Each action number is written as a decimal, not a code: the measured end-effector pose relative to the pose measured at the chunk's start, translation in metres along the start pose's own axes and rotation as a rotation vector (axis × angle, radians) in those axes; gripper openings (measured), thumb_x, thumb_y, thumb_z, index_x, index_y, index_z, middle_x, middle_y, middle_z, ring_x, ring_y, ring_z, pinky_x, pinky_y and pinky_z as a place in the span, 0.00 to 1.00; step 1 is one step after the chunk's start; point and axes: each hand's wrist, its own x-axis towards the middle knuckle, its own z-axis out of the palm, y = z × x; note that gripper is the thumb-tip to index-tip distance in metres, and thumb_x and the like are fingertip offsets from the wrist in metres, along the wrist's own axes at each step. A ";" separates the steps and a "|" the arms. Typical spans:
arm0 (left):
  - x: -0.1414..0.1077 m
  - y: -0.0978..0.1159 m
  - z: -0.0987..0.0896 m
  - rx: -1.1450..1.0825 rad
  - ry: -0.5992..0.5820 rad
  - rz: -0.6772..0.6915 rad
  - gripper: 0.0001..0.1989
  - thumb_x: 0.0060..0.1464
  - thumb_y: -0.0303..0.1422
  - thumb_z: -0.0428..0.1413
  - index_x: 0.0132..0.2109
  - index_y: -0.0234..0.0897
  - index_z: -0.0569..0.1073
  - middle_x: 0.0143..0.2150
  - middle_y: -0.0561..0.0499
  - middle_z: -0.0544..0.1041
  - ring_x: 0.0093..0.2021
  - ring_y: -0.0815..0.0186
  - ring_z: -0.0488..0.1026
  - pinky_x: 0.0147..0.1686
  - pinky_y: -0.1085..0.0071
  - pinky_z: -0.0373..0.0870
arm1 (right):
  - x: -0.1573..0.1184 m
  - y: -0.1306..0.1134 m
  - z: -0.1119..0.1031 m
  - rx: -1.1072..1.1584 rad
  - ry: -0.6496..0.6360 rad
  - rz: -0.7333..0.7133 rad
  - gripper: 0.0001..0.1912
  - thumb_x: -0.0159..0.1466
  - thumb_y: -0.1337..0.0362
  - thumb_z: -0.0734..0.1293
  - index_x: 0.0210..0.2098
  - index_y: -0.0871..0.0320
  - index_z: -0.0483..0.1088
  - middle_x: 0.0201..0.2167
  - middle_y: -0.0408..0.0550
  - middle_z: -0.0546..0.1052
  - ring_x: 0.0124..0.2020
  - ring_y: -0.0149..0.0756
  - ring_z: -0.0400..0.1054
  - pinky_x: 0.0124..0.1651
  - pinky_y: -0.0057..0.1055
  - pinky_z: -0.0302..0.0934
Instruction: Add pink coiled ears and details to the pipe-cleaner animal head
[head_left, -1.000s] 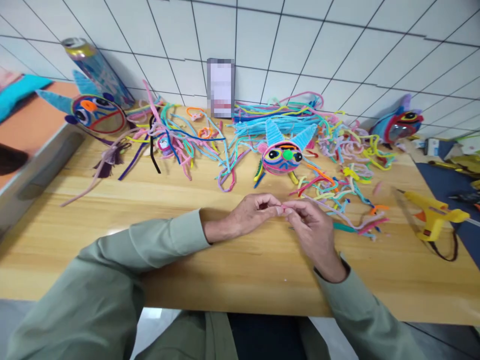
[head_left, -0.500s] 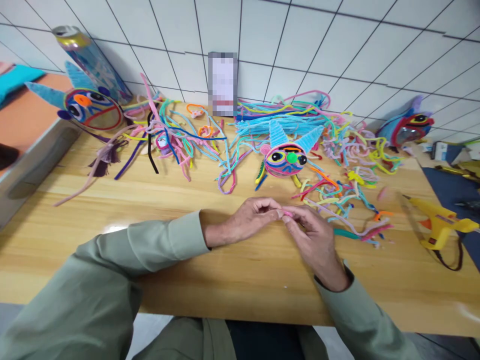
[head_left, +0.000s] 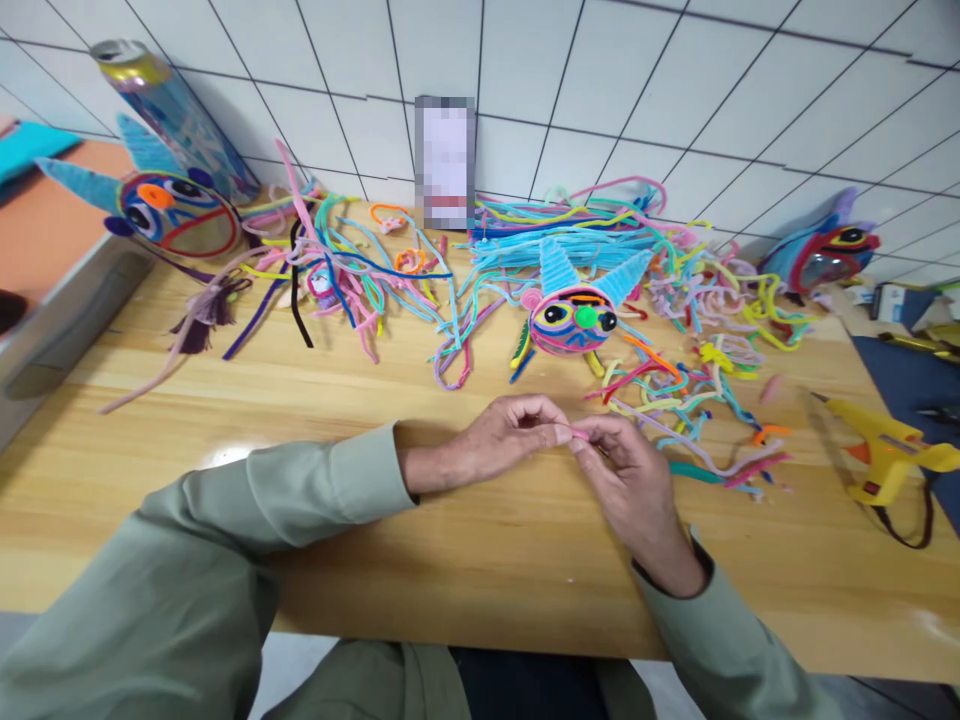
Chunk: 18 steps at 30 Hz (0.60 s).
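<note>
My left hand (head_left: 517, 435) and my right hand (head_left: 619, 465) meet over the wooden table, fingertips almost touching. Both pinch a small piece of pink pipe cleaner (head_left: 578, 434), mostly hidden by the fingers. Just beyond the hands stands a round pipe-cleaner animal face (head_left: 572, 322) with light blue ears, black eyes and a green nose. Loose colored pipe cleaners (head_left: 679, 390) lie to the right of it, close to my right hand.
Behind are a bundle of blue pipe cleaners (head_left: 555, 250), a propped phone (head_left: 445, 165) and a tangled pile (head_left: 352, 265). A second face (head_left: 180, 215) leans by a tall can (head_left: 176, 115) at left. On the right lie a yellow glue gun (head_left: 885, 450) and another face (head_left: 829, 250).
Both hands stay pinched on the pink piece, with the fingers shifted very slightly. The view has moved a little.
</note>
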 end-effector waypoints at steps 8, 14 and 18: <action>0.000 0.000 0.002 0.068 0.033 0.000 0.17 0.62 0.46 0.67 0.36 0.36 0.80 0.33 0.52 0.78 0.35 0.66 0.71 0.40 0.68 0.69 | 0.001 -0.001 0.001 0.056 -0.019 0.051 0.02 0.72 0.64 0.71 0.43 0.51 0.78 0.35 0.45 0.83 0.37 0.37 0.80 0.41 0.33 0.75; 0.000 -0.001 0.002 0.040 0.037 -0.055 0.20 0.62 0.50 0.66 0.37 0.35 0.80 0.32 0.52 0.76 0.35 0.67 0.70 0.39 0.69 0.68 | 0.001 -0.005 0.003 0.000 0.009 -0.016 0.06 0.72 0.66 0.72 0.46 0.50 0.81 0.39 0.45 0.85 0.39 0.38 0.81 0.44 0.36 0.74; 0.000 0.000 0.002 0.062 0.040 -0.054 0.19 0.63 0.48 0.66 0.37 0.35 0.81 0.30 0.53 0.76 0.35 0.67 0.71 0.40 0.69 0.68 | 0.002 -0.010 0.001 0.009 0.028 -0.028 0.06 0.72 0.67 0.72 0.45 0.50 0.82 0.37 0.43 0.85 0.37 0.36 0.79 0.43 0.34 0.72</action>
